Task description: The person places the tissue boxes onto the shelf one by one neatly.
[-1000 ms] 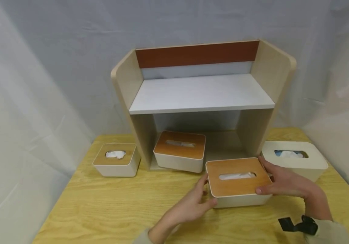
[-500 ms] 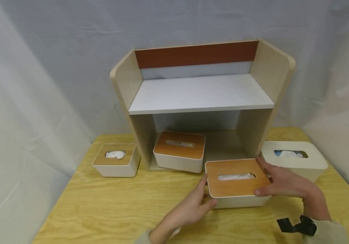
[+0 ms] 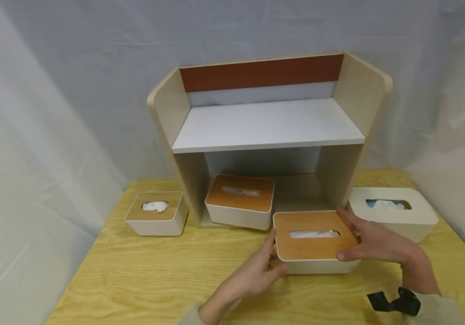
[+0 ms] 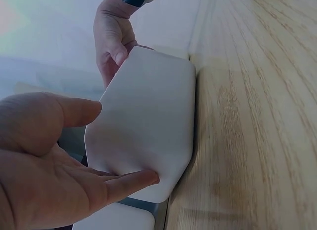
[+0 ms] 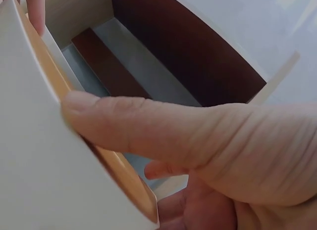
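A tissue box (image 3: 317, 266) with an orange-brown wood lid sits low in front of the shelf unit, between both hands. My left hand (image 3: 252, 268) lies against its left end; in the left wrist view, the straight fingers (image 4: 131, 184) press the white wall while the thumb is near the lid edge. My right hand (image 3: 382, 241) grips the right end, thumb on the front lid edge and fingers reaching round the far corner. White tissue shows in the lid slot. In the right wrist view, the right thumb (image 5: 129, 118) crosses the lid's rim.
Behind stands a two-level shelf unit (image 3: 269, 124). A second brown-lidded tissue box (image 3: 238, 214) sits askew at its lower left, jutting over the front edge. A smaller tissue box (image 3: 155, 227) is left of the unit, an all-white tissue box (image 3: 394, 216) right of it.
The tissue box between the hands has shifted very slightly left, and both hands have kept their hold on its ends. The other boxes stay put.
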